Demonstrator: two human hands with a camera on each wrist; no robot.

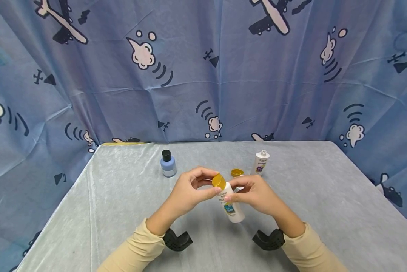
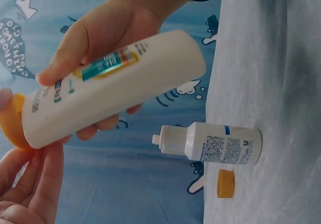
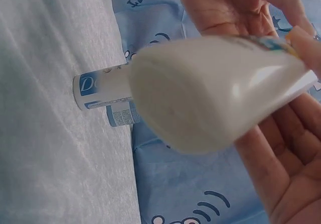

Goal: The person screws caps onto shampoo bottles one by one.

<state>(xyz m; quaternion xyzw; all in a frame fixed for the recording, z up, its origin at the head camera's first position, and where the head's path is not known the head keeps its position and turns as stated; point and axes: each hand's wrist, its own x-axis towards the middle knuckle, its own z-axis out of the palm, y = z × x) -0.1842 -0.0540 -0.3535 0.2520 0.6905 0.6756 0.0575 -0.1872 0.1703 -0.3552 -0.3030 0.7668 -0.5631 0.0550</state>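
Note:
A white bottle (image 1: 233,211) with a teal label leans in the air before me, its top toward the upper left. My left hand (image 1: 190,189) pinches a yellow cap (image 1: 219,181) at the bottle's top end. From the other side, my right hand (image 1: 256,192) grips the bottle's upper body between thumb and fingers. In the left wrist view the cap (image 2: 13,121) sits tilted against the top of the bottle (image 2: 120,91); whether it is threaded on, I cannot tell. The bottle's base (image 3: 173,103) faces the right wrist camera.
An uncapped white bottle (image 1: 260,162) stands on the table behind my right hand, with another yellow cap (image 1: 237,172) nearby. A blue bottle with a black cap (image 1: 168,164) stands back left. A blue-labelled white bottle (image 3: 98,86) is mostly hidden in the head view.

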